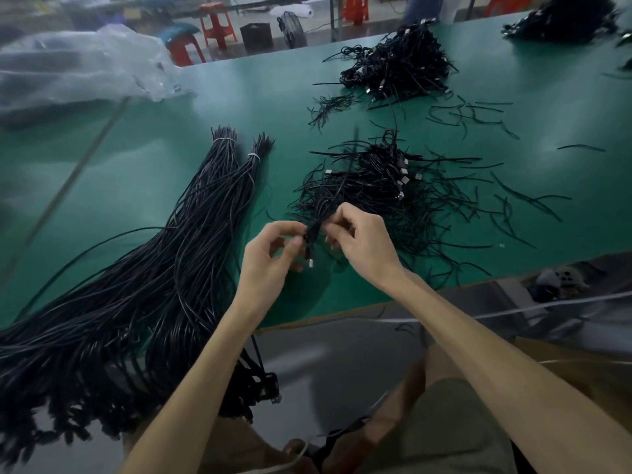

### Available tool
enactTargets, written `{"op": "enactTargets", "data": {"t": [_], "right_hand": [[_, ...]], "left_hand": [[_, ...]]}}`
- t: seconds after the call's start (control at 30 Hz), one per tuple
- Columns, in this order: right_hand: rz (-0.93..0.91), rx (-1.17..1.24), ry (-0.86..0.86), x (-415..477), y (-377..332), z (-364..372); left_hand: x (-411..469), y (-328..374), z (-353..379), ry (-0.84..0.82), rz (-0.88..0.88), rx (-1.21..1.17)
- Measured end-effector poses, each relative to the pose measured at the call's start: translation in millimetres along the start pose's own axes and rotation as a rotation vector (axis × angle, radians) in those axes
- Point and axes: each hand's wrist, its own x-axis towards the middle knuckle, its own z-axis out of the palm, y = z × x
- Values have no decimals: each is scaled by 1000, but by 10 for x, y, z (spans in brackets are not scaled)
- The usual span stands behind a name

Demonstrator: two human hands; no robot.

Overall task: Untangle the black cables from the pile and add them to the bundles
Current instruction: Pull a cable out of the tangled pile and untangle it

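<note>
A tangled pile of black cables [383,186] with silver plugs lies on the green table [143,186] just beyond my hands. My left hand [270,258] and my right hand [359,241] both pinch a small bunch of black cables [313,234] pulled from the pile's near edge; a silver plug hangs below my fingers. To the left lie two long tied bundles [191,241], bound with white ties near their far ends and trailing over the table's front edge.
A second cable pile [400,63] sits farther back, another pile [564,18] at the far right corner. Loose short cable pieces [472,114] scatter to the right. A clear plastic bag [78,66] lies at the back left. Red stools [217,27] stand beyond the table.
</note>
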Motion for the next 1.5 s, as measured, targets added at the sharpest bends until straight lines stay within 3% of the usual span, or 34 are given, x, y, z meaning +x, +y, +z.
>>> {"op": "enactTargets", "data": {"t": [0.17, 0.3, 0.4, 0.6, 0.8, 0.97, 1.1, 1.27, 1.4, 1.5], "right_hand": [[-73, -53, -19, -11, -138, -98], [-105, -52, -65, 11, -261, -143], [-75, 21, -55, -61, -248, -144], [-58, 77, 21, -194, -250, -50], [-117, 25, 92, -208, -252, 27], [-495, -499, 213, -220, -206, 78], [-570, -692, 173, -216, -159, 52], [-501, -668, 190, -242, -137, 41], [-368, -507, 138, -216, -162, 44], [-277, -394, 135, -191, -213, 67]], "left_hand": [[16, 144, -97, -50, 336, 277], [146, 346, -158, -129, 454, 342], [228, 404, -174, -211, 511, 588], [152, 406, -81, -40, 350, 688], [138, 580, 47, -16, -73, 295], [233, 629, -28, -204, -420, 161], [276, 578, -184, -312, -577, -64], [220, 485, -283, -402, -591, -97], [170, 507, -302, -539, -384, 137], [149, 555, -255, -561, -306, 137]]}}
